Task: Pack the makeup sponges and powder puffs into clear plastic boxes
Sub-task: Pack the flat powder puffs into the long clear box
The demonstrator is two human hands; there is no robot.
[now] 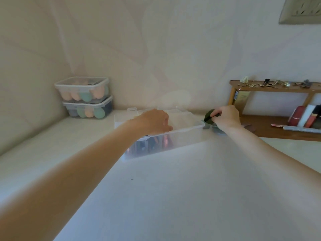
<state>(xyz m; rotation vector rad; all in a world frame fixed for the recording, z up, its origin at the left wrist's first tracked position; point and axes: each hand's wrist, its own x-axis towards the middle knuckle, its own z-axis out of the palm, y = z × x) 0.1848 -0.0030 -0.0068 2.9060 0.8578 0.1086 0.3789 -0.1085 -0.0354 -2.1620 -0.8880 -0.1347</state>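
- Sponge [209, 116]: dark green, pinched in the right hand [225, 118] just past the right end of the open box [182, 134], above a few grey pieces on the table.
- The box lies to the left of that hand, its long axis running left to right; the right hand is the nearer one, so the drop is likely a short move leftward over the rim.
- Left hand [152, 121] rests on the box's near rim, fingers curled down over it; I cannot tell whether they grip it.
- Two lidded boxes [83, 91] of sponges are stacked in the far left corner.

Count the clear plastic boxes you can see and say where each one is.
3. Two lidded boxes stacked in the back-left corner, upper on lower; one open box at centre, under the left hand.
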